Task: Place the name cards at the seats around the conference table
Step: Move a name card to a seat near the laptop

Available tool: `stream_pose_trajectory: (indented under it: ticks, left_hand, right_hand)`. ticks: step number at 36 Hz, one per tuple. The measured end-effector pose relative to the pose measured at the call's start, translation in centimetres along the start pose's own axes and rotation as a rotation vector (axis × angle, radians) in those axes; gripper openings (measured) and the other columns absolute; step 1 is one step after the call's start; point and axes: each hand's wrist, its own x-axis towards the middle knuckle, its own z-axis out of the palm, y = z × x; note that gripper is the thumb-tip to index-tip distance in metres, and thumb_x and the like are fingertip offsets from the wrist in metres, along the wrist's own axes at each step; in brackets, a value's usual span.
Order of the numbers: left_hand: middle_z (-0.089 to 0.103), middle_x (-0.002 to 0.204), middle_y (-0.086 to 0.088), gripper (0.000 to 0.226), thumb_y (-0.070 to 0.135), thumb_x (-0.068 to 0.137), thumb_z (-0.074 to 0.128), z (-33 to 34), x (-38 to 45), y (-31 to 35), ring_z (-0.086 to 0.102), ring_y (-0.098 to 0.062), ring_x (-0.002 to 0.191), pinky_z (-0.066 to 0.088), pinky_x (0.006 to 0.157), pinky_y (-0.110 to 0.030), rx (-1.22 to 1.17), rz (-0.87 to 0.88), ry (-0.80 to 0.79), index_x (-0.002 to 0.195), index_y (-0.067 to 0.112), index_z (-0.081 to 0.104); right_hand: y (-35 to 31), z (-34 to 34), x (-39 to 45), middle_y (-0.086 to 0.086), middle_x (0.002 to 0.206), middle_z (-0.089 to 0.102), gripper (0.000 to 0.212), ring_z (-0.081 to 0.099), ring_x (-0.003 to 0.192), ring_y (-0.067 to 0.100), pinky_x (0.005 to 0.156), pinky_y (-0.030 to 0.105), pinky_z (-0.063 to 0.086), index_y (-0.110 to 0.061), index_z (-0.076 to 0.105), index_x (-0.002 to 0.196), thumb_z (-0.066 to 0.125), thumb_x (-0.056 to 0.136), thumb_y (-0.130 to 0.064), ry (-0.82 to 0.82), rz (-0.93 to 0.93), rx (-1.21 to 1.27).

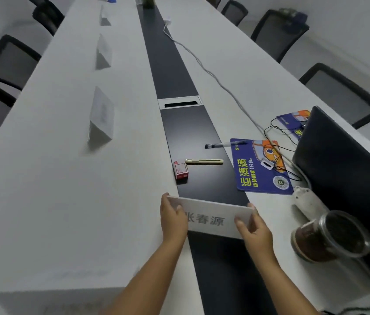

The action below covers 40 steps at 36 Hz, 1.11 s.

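A person's left hand point(173, 220) and right hand point(254, 227) grip a white name card point(211, 220) by its two short ends, thumbs on the printed face, holding it over the dark centre strip point(179, 71) at the near end of a long white surface point(54, 201). The two-ended grasp keeps the printed characters level and readable, probably so the name can be checked before a seat is picked.

Three folded cards already stand in a row down the left half: the nearest card point(101, 115), a middle card point(104, 52) and a far card point(105, 17), each tented to stand by itself and set opposite the black mesh chairs point(9, 62) on that side. The right half shows no cards, so that side appears to be outstanding.

Loose items lie around the centre strip: a red-and-white small box point(180, 170), a pale utility knife point(204, 161) and a pen point(225, 145) resting partly on a blue printed mat point(260, 167). A dark laptop lid point(347, 185) and a glass jar point(332, 237) of dark contents crowd the near right, with a grey cable point(204, 67) trailing up the surface. More chairs point(341, 94) line the right side against pale walls.
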Motion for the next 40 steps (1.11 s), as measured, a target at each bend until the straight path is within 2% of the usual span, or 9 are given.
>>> stream_pose_trajectory:
  ticks: [4, 7, 10, 14, 18, 24, 31, 35, 40]
  left_hand:
    - [0.035, 0.140, -0.011, 0.059, 0.008, 0.091, 0.043, 0.0, 0.0, -1.0, 0.048, -0.026, 0.118, 0.051, 0.083, -0.032, 0.022, 0.043, 0.065, 0.140, 0.020, 0.012]
    - [0.031, 0.146, -0.011, 0.061, 0.008, 0.089, 0.047, -0.2, -0.4, -2.0, 0.041, -0.028, 0.126, 0.046, 0.093, -0.037, 0.051, -0.007, 0.160, 0.140, 0.017, 0.014]
    - [0.035, 0.144, -0.011, 0.052, 0.010, 0.089, 0.048, -0.2, -1.1, -3.6, 0.037, -0.030, 0.130, 0.038, 0.102, -0.043, 0.077, -0.073, 0.229, 0.137, 0.014, 0.026]
    - [0.052, 0.131, -0.012, 0.037, 0.011, 0.090, 0.047, -0.4, -1.4, -4.3, 0.049, -0.029, 0.118, 0.039, 0.100, -0.040, 0.084, -0.096, 0.256, 0.126, 0.009, 0.045]
    - [0.059, 0.121, -0.015, 0.030, 0.013, 0.088, 0.052, -1.1, -1.0, -4.3, 0.051, -0.017, 0.098, 0.042, 0.088, -0.030, 0.076, -0.090, 0.263, 0.116, 0.006, 0.054]
    - [0.061, 0.116, -0.017, 0.028, 0.011, 0.086, 0.054, -0.8, -0.9, -4.7, 0.052, -0.018, 0.092, 0.042, 0.082, -0.027, 0.094, -0.109, 0.298, 0.113, 0.003, 0.056]
    - [0.060, 0.119, -0.017, 0.031, 0.011, 0.086, 0.054, -0.5, -0.5, -4.8, 0.051, -0.019, 0.093, 0.040, 0.085, -0.027, 0.106, -0.109, 0.338, 0.116, 0.001, 0.056]
    - [0.059, 0.122, -0.018, 0.032, 0.011, 0.087, 0.052, -0.4, 0.2, -4.4, 0.055, -0.029, 0.106, 0.040, 0.089, -0.029, 0.106, -0.102, 0.352, 0.117, 0.001, 0.055]
    - [0.061, 0.120, -0.017, 0.029, 0.013, 0.088, 0.050, -0.1, 0.4, -4.1, 0.055, -0.026, 0.099, 0.043, 0.092, -0.036, 0.126, -0.083, 0.354, 0.114, 0.002, 0.057]
  right_hand:
    - [2.2, -0.1, 1.2, 0.002, 0.136, 0.040, 0.068, 0.038, 0.122, 0.014, 0.103, 0.033, 0.035, -0.012, 0.027, 0.138, 0.061, 0.080, -0.006, -0.156, -0.043, -0.112]
    - [3.2, -0.3, 1.5, -0.005, 0.128, 0.040, 0.072, 0.040, 0.120, 0.014, 0.105, 0.035, 0.033, -0.011, 0.029, 0.137, 0.066, 0.076, -0.004, -0.146, -0.053, -0.109]
    - [4.4, -0.4, 1.8, 0.003, 0.114, 0.054, 0.054, 0.054, 0.105, 0.021, 0.092, 0.032, 0.043, -0.008, 0.048, 0.124, 0.068, 0.074, -0.004, -0.072, -0.048, -0.115]
    - [5.1, 0.0, 2.2, 0.013, 0.088, 0.064, 0.017, 0.060, 0.079, 0.026, 0.062, 0.002, 0.041, 0.000, 0.065, 0.095, 0.064, 0.078, -0.003, -0.093, -0.094, -0.212]
    - [4.4, 0.3, 3.8, 0.009, 0.088, 0.061, 0.020, 0.058, 0.083, 0.026, 0.063, 0.010, 0.041, -0.001, 0.064, 0.101, 0.059, 0.082, -0.002, -0.127, -0.138, -0.193]
    - [3.6, 1.0, 6.7, 0.009, 0.095, 0.059, 0.030, 0.053, 0.089, 0.021, 0.076, 0.029, 0.041, -0.001, 0.056, 0.115, 0.053, 0.086, -0.005, -0.135, -0.214, -0.208]
    - [5.0, 1.4, 7.0, 0.019, 0.092, 0.066, 0.017, 0.051, 0.084, 0.023, 0.072, 0.030, 0.037, 0.004, 0.065, 0.096, 0.059, 0.082, -0.003, -0.073, -0.255, -0.282]
    - [5.5, 1.6, 7.0, 0.019, 0.084, 0.068, 0.014, 0.055, 0.079, 0.028, 0.068, 0.019, 0.034, 0.005, 0.066, 0.088, 0.062, 0.080, -0.006, -0.048, -0.283, -0.306]
    - [5.2, 1.6, 7.8, 0.019, 0.082, 0.067, 0.010, 0.056, 0.078, 0.032, 0.068, 0.033, 0.038, 0.005, 0.066, 0.086, 0.062, 0.079, -0.001, -0.065, -0.294, -0.295]
